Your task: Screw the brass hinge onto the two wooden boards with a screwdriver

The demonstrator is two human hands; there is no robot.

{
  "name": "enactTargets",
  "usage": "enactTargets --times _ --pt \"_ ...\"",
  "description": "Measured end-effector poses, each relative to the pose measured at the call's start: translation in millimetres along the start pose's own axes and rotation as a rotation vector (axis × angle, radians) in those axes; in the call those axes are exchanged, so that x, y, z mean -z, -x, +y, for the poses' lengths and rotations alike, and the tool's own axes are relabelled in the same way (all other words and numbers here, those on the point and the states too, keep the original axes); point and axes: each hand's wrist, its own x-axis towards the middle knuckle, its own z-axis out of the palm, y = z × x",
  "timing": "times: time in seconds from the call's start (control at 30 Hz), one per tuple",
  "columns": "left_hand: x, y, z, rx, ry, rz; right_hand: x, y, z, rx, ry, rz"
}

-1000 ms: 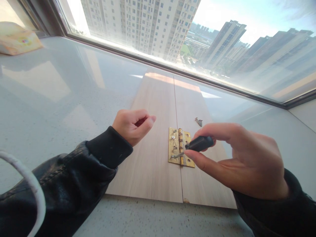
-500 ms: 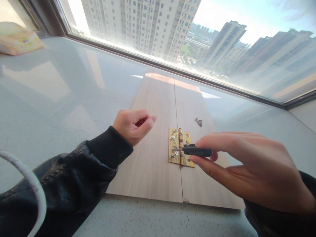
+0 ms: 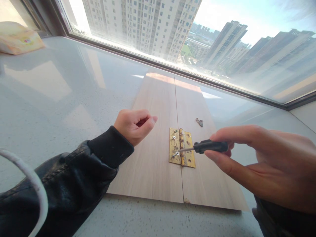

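A brass-coloured hinge [image 3: 188,153] lies across the seam between two pale wooden boards [image 3: 150,177]. In its left leaf, two screws with bright cross-slot heads stand up at a tilt, an upper screw [image 3: 174,137] and a lower screw [image 3: 177,153]. My right hand [image 3: 266,164] pinches the black handle of a small screwdriver [image 3: 209,146] between thumb and fingers. The shaft points left, its tip close to the lower screw's head; contact is unclear. My left hand [image 3: 134,126] is curled into a loose fist above the left board, left of the hinge, with nothing visible in it.
Several loose screws [image 3: 199,122] lie on the right board above the hinge. The boards rest on a speckled white counter [image 3: 98,217] beside a window frame [image 3: 153,62]. A soft packet [image 3: 21,39] sits at the far left. A white cable [image 3: 40,197] curves over my left sleeve.
My right hand has drawn to the right with the screwdriver, whose tip now lies nearer the lower screw's head. The left hand stays in its place, still curled.
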Motion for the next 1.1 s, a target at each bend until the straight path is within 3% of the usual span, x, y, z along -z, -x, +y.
enactTargets --times 1.1 --pt "-0.9 -0.5 -0.6 0.006 -0.006 -0.001 2.4 -3.1 1.6 0.064 -0.057 -0.051"
